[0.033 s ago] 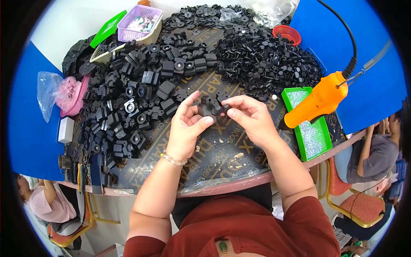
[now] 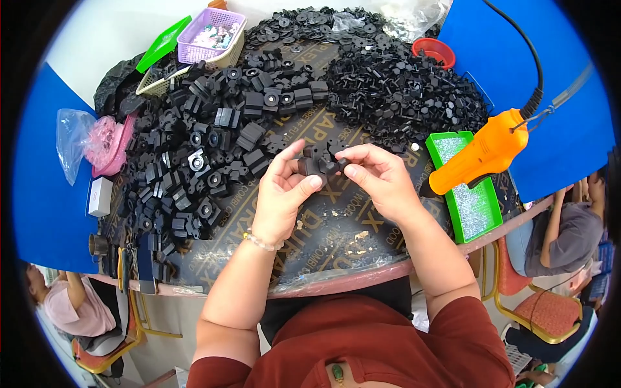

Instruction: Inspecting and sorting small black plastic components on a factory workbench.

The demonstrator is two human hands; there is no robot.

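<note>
Above the middle of the table, my left hand grips a black plastic part between its thumb and fingers. From the other side my right hand pinches a small black knob with thumb and forefinger. The knob sits against the right side of the part; whether the two are joined cannot be made out. Just beyond my hands lie a few loose black pieces. To the left spreads a heap of blocky black plastic parts, some with metal rings.
At far right lies a pile of small black knobs, with flat black discs behind. An orange power screwdriver hangs over a green tray of small screws. A red bowl, lilac basket and white box stand around.
</note>
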